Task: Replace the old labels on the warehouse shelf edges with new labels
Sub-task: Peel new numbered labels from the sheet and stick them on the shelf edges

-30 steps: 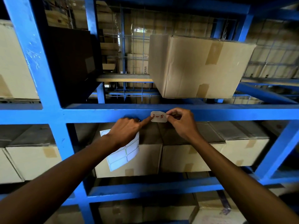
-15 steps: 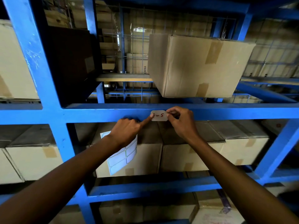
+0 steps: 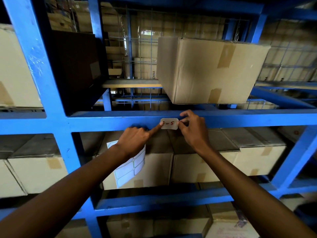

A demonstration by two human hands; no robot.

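A small white label (image 3: pixel 169 123) with red writing ending in "-5" lies on the front edge of the blue shelf beam (image 3: pixel 103 122). My left hand (image 3: pixel 135 140) presses its forefinger on the label's left end and holds a white sheet of blank labels (image 3: pixel 132 167) under its palm. My right hand (image 3: pixel 193 130) pinches the label's right end with thumb and fingers against the beam.
A large taped cardboard box (image 3: pixel 205 71) sits on the shelf just above the beam, overhanging its edge. Rows of cardboard boxes (image 3: pixel 202 162) fill the shelf below. A blue upright (image 3: pixel 42 83) stands at the left and a slanted brace (image 3: pixel 295 157) at the right.
The label has gone from slightly lifted and tilted to lying flatter along the beam. Both hands stay at its ends, shifted very little.
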